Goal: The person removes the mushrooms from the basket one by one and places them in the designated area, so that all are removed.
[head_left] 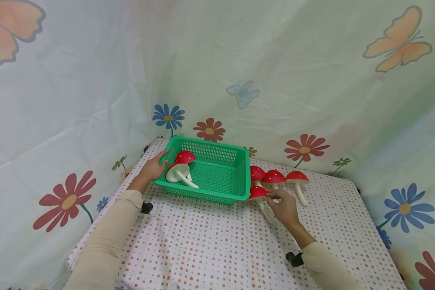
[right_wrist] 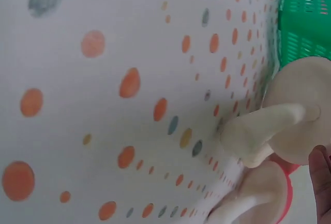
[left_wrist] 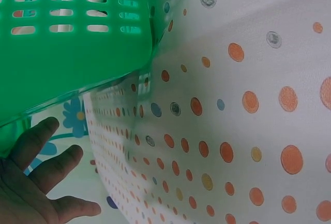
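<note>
The head view looks forward and down from the near side over the worktop. Both wrist views are turned sideways and face far, low above it: the left one close to the green basket, the right one close to a mushroom. All three share the basket.

Mushroom before green basket

At the right of the view, the right hand shows only in part, a finger touching the edge of the mushroom's pale cap underside. The thick stem points left. Below, a second mushroom shows its red rim. The green basket's slotted wall rises behind. Orange, grey and yellow dots pattern the white surface.
</note>
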The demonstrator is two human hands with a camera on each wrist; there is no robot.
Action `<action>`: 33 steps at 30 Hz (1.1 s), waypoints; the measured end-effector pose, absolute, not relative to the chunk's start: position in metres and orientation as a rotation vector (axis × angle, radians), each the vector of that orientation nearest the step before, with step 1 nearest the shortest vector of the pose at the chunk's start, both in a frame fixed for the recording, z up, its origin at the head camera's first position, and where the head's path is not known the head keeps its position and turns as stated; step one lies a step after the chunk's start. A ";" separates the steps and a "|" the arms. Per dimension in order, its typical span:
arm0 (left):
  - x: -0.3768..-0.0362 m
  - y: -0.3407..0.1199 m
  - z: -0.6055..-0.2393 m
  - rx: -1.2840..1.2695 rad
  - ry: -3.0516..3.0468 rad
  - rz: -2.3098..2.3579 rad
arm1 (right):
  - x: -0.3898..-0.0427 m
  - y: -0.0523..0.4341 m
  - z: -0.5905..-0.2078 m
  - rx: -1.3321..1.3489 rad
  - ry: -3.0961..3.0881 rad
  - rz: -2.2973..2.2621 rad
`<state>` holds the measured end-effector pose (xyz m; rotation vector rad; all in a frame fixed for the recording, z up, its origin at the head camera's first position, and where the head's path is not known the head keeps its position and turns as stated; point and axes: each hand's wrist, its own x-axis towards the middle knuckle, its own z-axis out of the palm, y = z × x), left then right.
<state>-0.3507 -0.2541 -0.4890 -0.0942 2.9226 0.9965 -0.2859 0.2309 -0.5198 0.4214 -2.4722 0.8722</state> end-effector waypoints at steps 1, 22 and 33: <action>-0.351 -0.254 -0.489 -0.094 2.927 0.991 | -0.285 0.230 -0.521 0.431 -2.487 0.854; -0.350 -0.256 -0.487 -0.081 2.956 0.995 | -0.270 0.198 -0.463 0.386 -2.614 1.282; -0.351 -0.255 -0.492 -0.083 2.929 1.022 | -0.285 0.089 -0.429 0.656 -2.682 1.655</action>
